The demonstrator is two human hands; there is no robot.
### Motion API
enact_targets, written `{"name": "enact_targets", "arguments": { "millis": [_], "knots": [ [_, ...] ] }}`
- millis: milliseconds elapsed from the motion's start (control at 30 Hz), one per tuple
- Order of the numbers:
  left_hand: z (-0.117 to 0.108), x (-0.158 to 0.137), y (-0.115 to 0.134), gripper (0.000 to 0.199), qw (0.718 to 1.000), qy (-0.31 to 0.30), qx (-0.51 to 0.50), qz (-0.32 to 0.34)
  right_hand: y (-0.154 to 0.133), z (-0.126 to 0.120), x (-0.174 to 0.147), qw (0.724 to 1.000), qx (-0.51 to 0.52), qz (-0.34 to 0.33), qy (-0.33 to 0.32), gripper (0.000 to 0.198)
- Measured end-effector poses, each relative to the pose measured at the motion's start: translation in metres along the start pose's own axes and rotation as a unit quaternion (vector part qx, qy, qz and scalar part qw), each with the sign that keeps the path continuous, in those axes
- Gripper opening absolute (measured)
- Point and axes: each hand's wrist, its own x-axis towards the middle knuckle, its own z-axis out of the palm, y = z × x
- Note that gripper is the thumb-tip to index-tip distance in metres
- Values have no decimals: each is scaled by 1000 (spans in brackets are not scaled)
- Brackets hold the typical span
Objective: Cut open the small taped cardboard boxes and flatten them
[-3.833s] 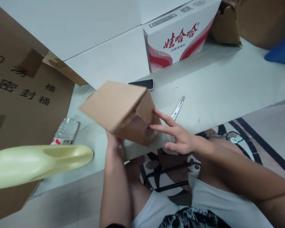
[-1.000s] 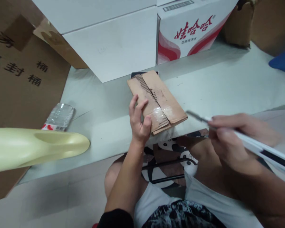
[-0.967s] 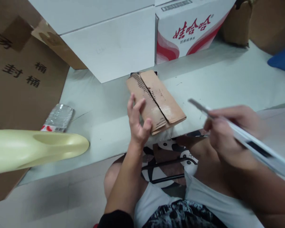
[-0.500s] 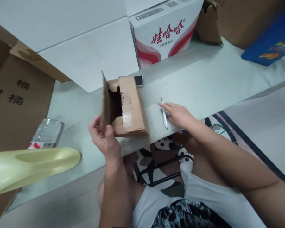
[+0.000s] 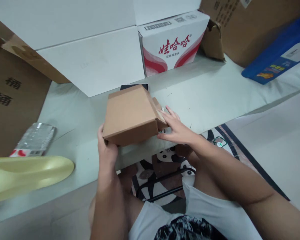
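Note:
A small brown cardboard box (image 5: 131,105) is tilted above the near part of the table, its plain broad side facing up. My left hand (image 5: 107,146) grips its near left corner, thumb in front and fingers behind. At the right end, my right hand (image 5: 176,128) has its fingers spread and stretched against the loose end flaps (image 5: 161,124), thumb low and apart. A small white bit shows by its fingertips; I cannot tell what it is. Behind the box lies a dark phone-like device (image 5: 135,86), partly covered. The slim white tool from earlier cannot be made out.
White cartons (image 5: 95,56) and a red-and-white carton (image 5: 175,43) line the back. At right are a brown carton (image 5: 250,30) and a blue jug (image 5: 272,56). A foil-like pack (image 5: 37,136) and a pale yellow object (image 5: 32,173) are at left. The table edge (image 5: 215,125) runs near my arms.
The box has been turned over, its opening no longer facing left. My left hand has moved from its flap to a corner. My right hand has left the white tool and come to the box.

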Motion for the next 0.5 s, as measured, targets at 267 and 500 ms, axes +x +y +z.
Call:
{"name": "enact_targets", "arguments": {
  "millis": [267,500],
  "knots": [
    [7,-3,33,44,990,16,-135,-47,1,5,-2,966,196,24,167,58],
    [-11,-8,34,33,969,20,-241,-49,11,-2,0,914,310,48,256,45]
  ]
}}
